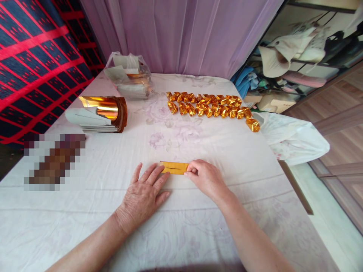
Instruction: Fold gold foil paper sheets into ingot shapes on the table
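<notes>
A narrow folded strip of gold foil paper (175, 168) lies flat on the cloth in front of me, a dark seam running along its middle. My left hand (144, 191) is spread flat, its fingertips resting on the strip's left end. At the other end, my right hand (204, 175) pinches the strip's right edge between thumb and curled fingers. Farther back, folded gold foil pieces (208, 109) sit in two rows, with one more gold piece (252, 125) at the right end, nearer to me.
To the left stands a curled stack of gold foil sheets (109, 113) with pale backs. Behind it sits a clear plastic bag (130, 77) of more sheets. A pixelated patch covers something at the far left. A white plastic bag (295, 138) hangs at the table's right edge, near cluttered shelves.
</notes>
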Available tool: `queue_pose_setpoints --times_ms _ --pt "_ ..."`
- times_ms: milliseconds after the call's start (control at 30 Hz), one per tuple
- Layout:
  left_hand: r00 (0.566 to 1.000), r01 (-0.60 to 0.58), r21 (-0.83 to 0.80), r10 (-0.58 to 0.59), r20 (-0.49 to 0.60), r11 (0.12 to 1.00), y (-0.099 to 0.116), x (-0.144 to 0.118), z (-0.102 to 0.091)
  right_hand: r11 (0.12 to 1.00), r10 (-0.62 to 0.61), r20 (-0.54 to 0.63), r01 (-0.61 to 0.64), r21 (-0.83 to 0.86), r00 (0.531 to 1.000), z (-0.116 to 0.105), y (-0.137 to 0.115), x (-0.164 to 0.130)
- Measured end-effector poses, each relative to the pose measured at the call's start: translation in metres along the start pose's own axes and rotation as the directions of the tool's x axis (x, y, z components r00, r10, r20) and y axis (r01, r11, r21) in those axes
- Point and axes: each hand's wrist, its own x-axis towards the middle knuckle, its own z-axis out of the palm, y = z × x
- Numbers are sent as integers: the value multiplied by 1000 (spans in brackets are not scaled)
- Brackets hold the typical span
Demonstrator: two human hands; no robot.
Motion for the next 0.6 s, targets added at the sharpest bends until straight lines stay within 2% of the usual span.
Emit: queue_pose_setpoints --times_ms 133,300,433,600 --pt "1000 -3 4 3 8 1000 0 0 0 998 67 43 -67 0 997 -7 2 1" --pt "999 -26 55 25 21 998 3 5 -2 997 65 99 -68 23 993 -11 3 2" --pt "999 -42 116 39 25 992 10 11 -1 998 43 75 -46 34 996 -10 5 1" --pt "1000 -7 102 4 30 995 18 14 -1 999 25 62 -27 37 998 -8 6 1"
